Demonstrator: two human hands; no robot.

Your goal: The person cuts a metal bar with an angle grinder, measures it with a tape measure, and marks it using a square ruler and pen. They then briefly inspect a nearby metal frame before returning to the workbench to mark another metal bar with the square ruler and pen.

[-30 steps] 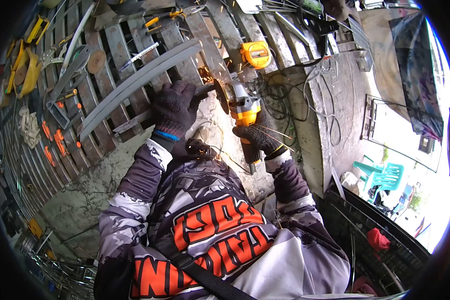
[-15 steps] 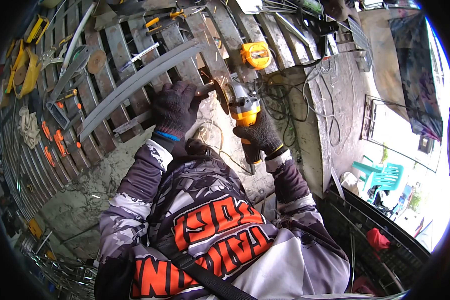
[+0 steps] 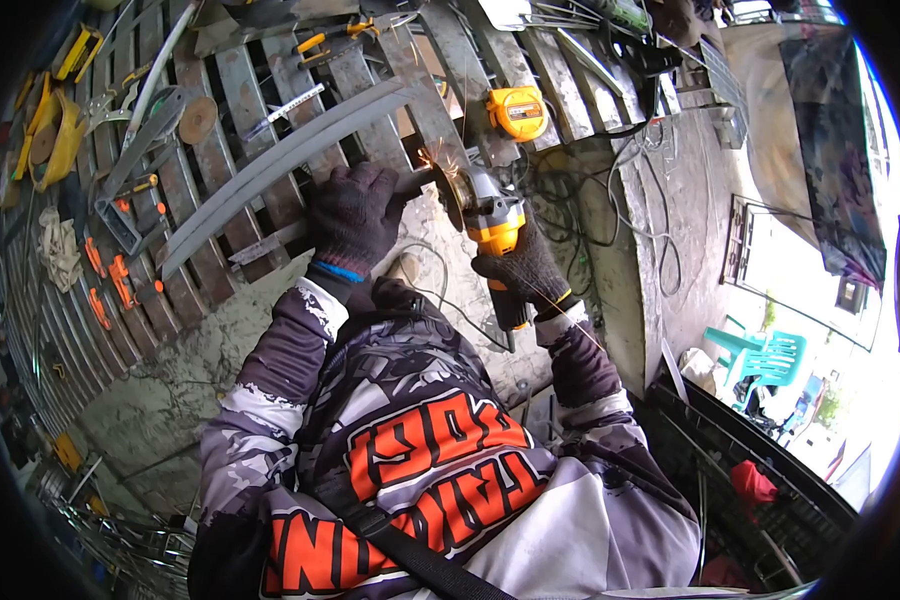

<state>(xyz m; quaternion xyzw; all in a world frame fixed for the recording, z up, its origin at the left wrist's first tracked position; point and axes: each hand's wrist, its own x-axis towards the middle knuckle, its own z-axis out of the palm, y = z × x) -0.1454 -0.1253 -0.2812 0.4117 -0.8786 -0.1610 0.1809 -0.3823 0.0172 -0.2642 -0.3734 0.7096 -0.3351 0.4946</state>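
My right hand (image 3: 526, 268), in a dark knit glove, is wrapped round the yellow and grey angle grinder (image 3: 494, 222). The grinder's disc (image 3: 454, 196) meets the end of a dark metal piece (image 3: 413, 184), and sparks fly from the contact. My gloved left hand (image 3: 357, 215) is closed round that metal piece, just left of the disc. Long grey metal strips (image 3: 280, 155) lie on the slatted metal bench (image 3: 232, 85) beyond my left hand.
A yellow tape measure (image 3: 518, 113) sits beyond the grinder. Black cables (image 3: 660, 215) loop at the right. Orange clamps (image 3: 120, 284), a brown disc (image 3: 198, 120) and yellow-handled pliers (image 3: 335, 38) lie on the bench. A green chair (image 3: 770, 358) stands far right.
The spark spray at the disc has changed shape, and a thin streak now crosses near my right wrist. Both hands and the grinder appear almost in the same place.
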